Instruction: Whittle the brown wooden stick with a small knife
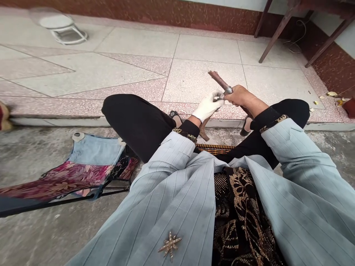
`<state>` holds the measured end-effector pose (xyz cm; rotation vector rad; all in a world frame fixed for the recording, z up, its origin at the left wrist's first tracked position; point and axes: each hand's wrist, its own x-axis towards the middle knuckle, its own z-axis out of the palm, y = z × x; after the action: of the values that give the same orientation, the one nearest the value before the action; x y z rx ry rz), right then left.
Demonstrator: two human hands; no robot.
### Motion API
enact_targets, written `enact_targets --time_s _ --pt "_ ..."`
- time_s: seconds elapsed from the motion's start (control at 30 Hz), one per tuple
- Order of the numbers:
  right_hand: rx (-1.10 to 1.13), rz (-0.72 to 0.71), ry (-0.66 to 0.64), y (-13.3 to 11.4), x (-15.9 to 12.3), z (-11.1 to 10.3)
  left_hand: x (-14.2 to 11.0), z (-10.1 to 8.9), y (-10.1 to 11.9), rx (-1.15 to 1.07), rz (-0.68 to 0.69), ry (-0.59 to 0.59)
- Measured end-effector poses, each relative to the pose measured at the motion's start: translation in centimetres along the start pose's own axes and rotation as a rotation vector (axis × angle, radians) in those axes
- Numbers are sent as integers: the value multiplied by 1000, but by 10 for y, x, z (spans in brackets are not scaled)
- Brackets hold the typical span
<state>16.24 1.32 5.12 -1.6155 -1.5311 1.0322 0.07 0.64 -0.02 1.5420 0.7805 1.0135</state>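
Observation:
A brown wooden branch [217,79] slants up and away in front of my knees, with silvery wire [228,90] wound round it in a tight coil. My right hand [237,95], bare, is closed round the branch just below the coil. My left hand [208,105] wears a white glove. Its thumb and fingers are pinched together beside the coil, close to my right fingertips; what they hold is too small to make out. Below the left wrist a lower piece of brown wood [204,133] shows, partly hidden by my hand and sleeve.
A folding chair [94,149] with flowered cloth stands at my left. A white stool [66,29] is on the tiled step [133,44] at the far left. Dark table legs [274,38] rise at the back right. Yellow leaves [331,94] lie near the right wall.

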Motion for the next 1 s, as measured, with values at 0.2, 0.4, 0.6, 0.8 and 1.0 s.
enact_targets --time_s 0.2,0.4,0.6,0.8,1.0 --pt "26 114 35 0 -3 4 3 -2 -6 -88 -30 -18" --pt "465 285 -126 1 -16 5 6 -6 -6 -216 -87 -11" --pt "786 416 -276 -5 -27 6 4 -5 3 -290 -59 -11" --pt "614 178 -56 -3 -31 18 4 1 5 -207 -26 94" --pt "359 11 118 5 -27 23 7 2 2 -248 -41 178"
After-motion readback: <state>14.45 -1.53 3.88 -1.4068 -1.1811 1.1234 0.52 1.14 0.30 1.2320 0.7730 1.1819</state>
